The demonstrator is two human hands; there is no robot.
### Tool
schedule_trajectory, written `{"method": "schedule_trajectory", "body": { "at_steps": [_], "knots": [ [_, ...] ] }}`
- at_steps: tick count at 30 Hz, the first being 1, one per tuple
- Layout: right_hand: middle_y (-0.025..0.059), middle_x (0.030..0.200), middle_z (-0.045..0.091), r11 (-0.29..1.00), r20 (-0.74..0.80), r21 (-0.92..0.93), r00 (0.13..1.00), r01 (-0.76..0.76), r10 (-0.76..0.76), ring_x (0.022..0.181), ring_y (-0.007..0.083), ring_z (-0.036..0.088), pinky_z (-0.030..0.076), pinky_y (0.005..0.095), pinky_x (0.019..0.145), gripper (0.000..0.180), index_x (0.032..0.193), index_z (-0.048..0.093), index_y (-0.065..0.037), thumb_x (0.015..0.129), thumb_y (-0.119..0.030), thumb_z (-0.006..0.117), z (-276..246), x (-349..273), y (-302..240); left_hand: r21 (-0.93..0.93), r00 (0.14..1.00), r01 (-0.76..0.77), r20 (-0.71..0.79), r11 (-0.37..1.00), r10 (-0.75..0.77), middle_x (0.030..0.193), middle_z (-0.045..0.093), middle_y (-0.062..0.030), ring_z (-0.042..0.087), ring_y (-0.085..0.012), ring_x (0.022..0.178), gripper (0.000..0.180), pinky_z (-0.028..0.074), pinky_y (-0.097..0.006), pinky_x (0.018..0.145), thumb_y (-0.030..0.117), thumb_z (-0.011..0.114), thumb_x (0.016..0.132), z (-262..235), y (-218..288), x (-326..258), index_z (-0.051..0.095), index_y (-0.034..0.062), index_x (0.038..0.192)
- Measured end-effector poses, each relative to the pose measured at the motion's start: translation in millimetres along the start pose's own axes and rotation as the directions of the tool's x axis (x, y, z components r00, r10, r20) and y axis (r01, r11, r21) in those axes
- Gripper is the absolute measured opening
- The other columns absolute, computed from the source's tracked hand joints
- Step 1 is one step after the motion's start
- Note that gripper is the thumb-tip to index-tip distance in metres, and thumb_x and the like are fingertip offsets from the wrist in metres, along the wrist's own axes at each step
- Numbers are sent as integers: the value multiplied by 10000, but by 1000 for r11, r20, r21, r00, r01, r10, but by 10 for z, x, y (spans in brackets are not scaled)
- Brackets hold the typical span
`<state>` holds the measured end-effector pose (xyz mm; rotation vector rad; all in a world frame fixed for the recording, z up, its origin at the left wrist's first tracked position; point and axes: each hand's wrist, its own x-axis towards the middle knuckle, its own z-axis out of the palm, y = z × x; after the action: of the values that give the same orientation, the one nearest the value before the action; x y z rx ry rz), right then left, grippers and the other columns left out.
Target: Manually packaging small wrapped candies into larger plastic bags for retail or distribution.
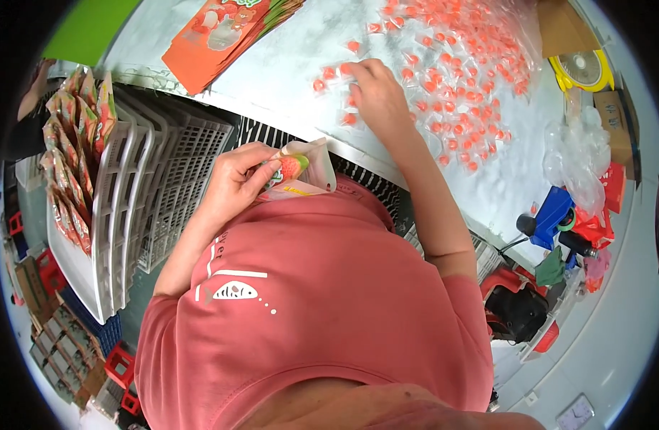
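My left hand (238,179) pinches a small printed pouch (295,169), thumb on its front, just above my lap. The pouch's mouth gapes toward the right, its pale lining showing, with a red and green fruit picture near my thumb. Over the white tabletop (272,86), my right hand (378,97) is bent, its index finger and thumb apart. Its index fingertip touches a red candy in a clear wrapper (346,69). A few more wrapped candies lie around the fingers. What the palm may hold is hidden.
A wide spread of wrapped red candies (462,86) covers the table's right half. Flat printed pouches (215,43) are stacked at the far left. Beside the table, filled pouches (75,158) stand in nested grey plastic crates (132,186). A yellow round-faced scale (581,70) and blue tape dispenser (548,218) sit right.
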<state>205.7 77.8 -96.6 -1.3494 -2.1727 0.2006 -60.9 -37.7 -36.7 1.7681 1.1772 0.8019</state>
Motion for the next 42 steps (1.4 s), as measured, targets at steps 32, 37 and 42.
{"method": "schedule_trajectory", "body": {
  "at_steps": [32,37,42],
  "knots": [
    [153,1279,554,977,-155,211,986,-20,54,1199,307,547,524,330,877,393,1229,640,-70,860,-157,742,235,-174,-319,-23,999,-6,-51,1000,5,814,662,-90,568,-160,612,104,428,-283,529,49,668,909,-21,-136,-123,706,2,994],
    [161,1467,418,989,68,-64,990,130,-125,1361,396,398,358,587,1089,497,1370,554,-166,911,-310,678,529,8,-459,-23,999,2,-44,1000,-3,822,659,-87,569,-164,622,107,429,-276,548,54,664,913,-30,-112,-131,700,-3,995],
    [171,1462,438,987,15,-38,987,158,-158,1362,392,404,322,610,1103,486,1361,566,-162,912,-325,658,748,208,-583,-31,999,10,-47,999,-11,843,666,-97,581,-171,634,120,439,-278,556,39,662,908,-22,-117,-171,700,-14,1009]
  ]
}}
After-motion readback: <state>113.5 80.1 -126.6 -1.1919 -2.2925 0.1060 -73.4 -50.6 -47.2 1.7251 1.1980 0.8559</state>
